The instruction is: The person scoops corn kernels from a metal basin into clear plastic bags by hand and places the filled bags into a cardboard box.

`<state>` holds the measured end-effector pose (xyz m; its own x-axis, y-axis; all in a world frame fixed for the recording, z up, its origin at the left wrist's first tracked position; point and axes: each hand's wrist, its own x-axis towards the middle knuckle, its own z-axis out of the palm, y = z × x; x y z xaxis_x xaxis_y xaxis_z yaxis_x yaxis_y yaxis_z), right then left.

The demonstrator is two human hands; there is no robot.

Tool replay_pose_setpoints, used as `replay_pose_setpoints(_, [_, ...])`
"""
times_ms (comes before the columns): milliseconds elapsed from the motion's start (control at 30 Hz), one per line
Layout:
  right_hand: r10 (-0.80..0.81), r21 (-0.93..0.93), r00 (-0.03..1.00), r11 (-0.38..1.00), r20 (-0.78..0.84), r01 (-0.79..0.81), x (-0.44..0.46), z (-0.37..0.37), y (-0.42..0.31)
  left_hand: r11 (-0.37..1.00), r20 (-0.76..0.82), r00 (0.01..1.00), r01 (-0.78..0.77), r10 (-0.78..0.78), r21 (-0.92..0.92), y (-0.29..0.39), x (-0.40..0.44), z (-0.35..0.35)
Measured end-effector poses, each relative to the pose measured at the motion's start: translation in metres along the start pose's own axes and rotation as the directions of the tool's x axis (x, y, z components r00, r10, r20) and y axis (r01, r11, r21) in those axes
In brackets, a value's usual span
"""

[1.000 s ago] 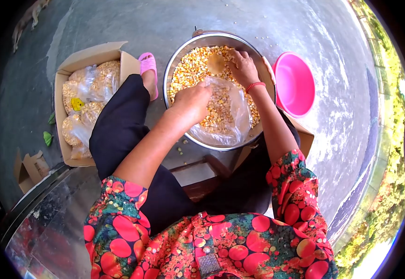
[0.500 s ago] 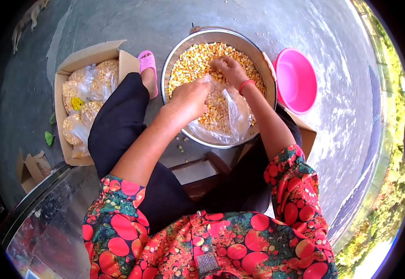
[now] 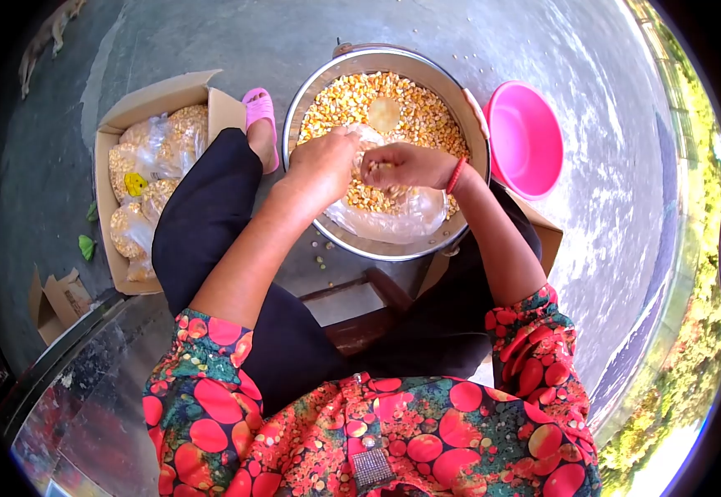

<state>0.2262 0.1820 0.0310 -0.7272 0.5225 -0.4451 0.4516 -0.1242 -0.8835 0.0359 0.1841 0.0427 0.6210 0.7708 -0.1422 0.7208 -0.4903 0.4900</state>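
A round metal tub (image 3: 294, 116) full of yellow corn kernels (image 3: 427, 108) stands between my knees. My left hand (image 3: 326, 166) is closed on the upper edge of a clear plastic bag (image 3: 394, 222), which lies over the near part of the corn. My right hand (image 3: 406, 166), with a red band on its wrist, is curled around some kernels at the bag's mouth, close beside my left hand. A round, pale disc-like thing (image 3: 384, 113) rests on the corn beyond both hands.
At the left, a cardboard box (image 3: 108, 195) holds several filled clear bags (image 3: 157, 195). A pink basin (image 3: 526, 137) stands right of the tub. An animal (image 3: 45, 37) lies at the far left. Part of another carton (image 3: 547, 240) shows beside my right knee.
My right hand has gone from the far right of the corn across its middle and back toward me, to the bag's mouth. The pale disc shows again. My left hand has shifted slightly left and away.
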Motion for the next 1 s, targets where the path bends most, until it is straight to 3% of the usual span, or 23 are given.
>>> replay_pose_setpoints(33, [0.156,-0.061,0.987,0.986,0.033,-0.154,-0.007,0.003,-0.01,0.998,0.052,0.998,0.038,-0.035,-0.047,0.003,0.001,-0.007])
replay_pose_setpoints(67, [0.157,-0.061,0.987,0.986,0.03,-0.155,-0.011,0.006,-0.006,0.993,0.104,0.992,0.078,-0.068,-0.093,0.008,0.0,-0.011])
replay_pose_setpoints(100, [-0.068,-0.244,0.998,0.968,0.007,0.068,-0.012,0.008,0.005,0.993,0.105,0.992,0.078,-0.068,-0.092,0.008,0.001,-0.011])
replay_pose_setpoints(133, [-0.29,-0.418,0.957,0.866,0.026,0.274,-0.012,0.01,0.015,0.994,0.135,0.99,0.062,-0.05,-0.09,0.007,0.001,-0.011])
replay_pose_setpoints(167, [-0.432,-0.491,0.901,0.775,0.048,0.398,-0.009,0.003,0.024,0.995,0.166,0.986,0.046,-0.031,-0.089,0.008,0.002,-0.01])
replay_pose_setpoints(200, [-0.432,-0.49,0.901,0.776,0.046,0.397,-0.014,-0.001,0.014,0.995,0.168,0.985,0.046,-0.03,-0.089,0.009,0.001,-0.01])
replay_pose_setpoints(233, [0.035,-0.442,0.999,0.897,0.003,-0.03,-0.022,-0.008,-0.005,0.994,0.197,0.98,0.05,-0.03,-0.093,0.012,0.0,-0.01])
replay_pose_setpoints(267, [0.495,-0.379,0.869,0.802,-0.009,-0.461,-0.027,-0.013,-0.014,0.994,0.225,0.974,0.054,-0.031,-0.097,0.013,-0.001,-0.01])
replay_pose_setpoints(400, [0.646,-0.419,0.754,0.656,-0.119,-0.628,-0.044,-0.027,-0.002,0.997,0.231,0.972,0.06,-0.046,-0.056,0.013,-0.001,-0.01])
replay_pose_setpoints(467, [0.497,-0.387,0.813,0.715,-0.305,-0.582,-0.053,-0.03,-0.001,0.996,0.229,0.973,0.055,-0.037,-0.071,0.015,-0.001,-0.013])
replay_pose_setpoints(533, [0.475,-0.41,0.799,0.688,-0.37,-0.599,-0.055,-0.033,0.009,0.995,0.227,0.973,0.047,-0.026,-0.086,0.015,-0.003,-0.013])
replay_pose_setpoints(600, [-0.066,-0.734,0.872,0.572,-0.485,-0.365,-0.056,-0.038,0.035,0.997,0.226,0.974,0.038,-0.022,-0.066,0.016,-0.003,-0.012])
replay_pose_setpoints(633, [0.07,-0.643,0.833,0.6,-0.549,-0.475,-0.057,-0.04,0.03,0.997,0.226,0.974,0.04,-0.024,-0.066,0.016,-0.004,-0.011])
replay_pose_setpoints(667, [0.07,-0.644,0.834,0.6,-0.548,-0.474,-0.055,-0.04,0.024,0.996,0.192,0.981,0.03,-0.013,-0.088,0.016,-0.004,-0.009])
replay_pose_setpoints(767, [-0.042,-0.462,0.756,0.813,-0.654,-0.354,-0.038,-0.031,0.007,0.993,0.182,0.982,-0.026,0.047,-0.117,0.018,-0.005,-0.004])
replay_pose_setpoints(800, [-0.041,-0.461,0.756,0.814,-0.653,-0.354,-0.027,-0.032,0.014,0.99,0.208,0.973,-0.069,0.094,-0.125,0.018,-0.004,-0.002])
replay_pose_setpoints(867, [-0.248,-0.58,0.705,0.766,-0.664,-0.277,-0.003,-0.036,0.037,0.988,0.242,0.961,-0.108,0.131,-0.106,0.016,-0.004,0.011])
replay_pose_setpoints(900, [-0.18,-0.567,0.72,0.75,-0.67,-0.34,0.006,-0.04,0.046,0.985,0.271,0.948,-0.149,0.168,-0.091,0.015,-0.004,0.015])
replay_pose_setpoints(1000, [-0.22,-0.559,0.661,0.748,-0.717,-0.358,0.029,-0.032,0.056,0.99,0.31,0.941,-0.136,0.139,-0.031,0.019,-0.006,0.015])
